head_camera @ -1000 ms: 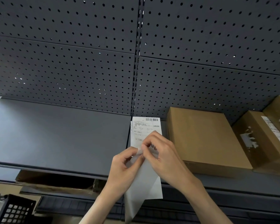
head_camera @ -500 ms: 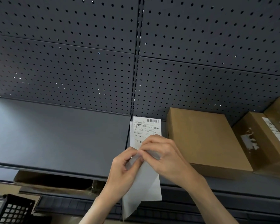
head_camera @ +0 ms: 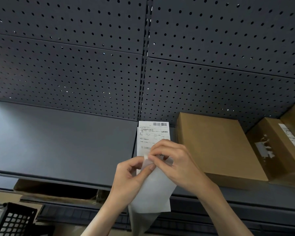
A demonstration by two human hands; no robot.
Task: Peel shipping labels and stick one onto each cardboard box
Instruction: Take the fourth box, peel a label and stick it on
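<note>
Label (head_camera: 153, 137) stands lengthwise at lower centre, pinched mid-sheet by both hands, left hand (head_camera: 131, 176) and right hand (head_camera: 175, 160) closed on its peeling backing. Plain cardboard box (head_camera: 216, 145) lies just right, nearer the right hand.

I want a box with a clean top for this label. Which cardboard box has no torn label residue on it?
The cardboard box nearest the hands: its top is plain brown. The box to its right carries torn white patches.

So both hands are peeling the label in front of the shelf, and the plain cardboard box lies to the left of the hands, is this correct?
Not quite. In the head view the plain cardboard box lies to the right of the hands, not left. The left hand and right hand do pinch the label before the shelf.
</note>
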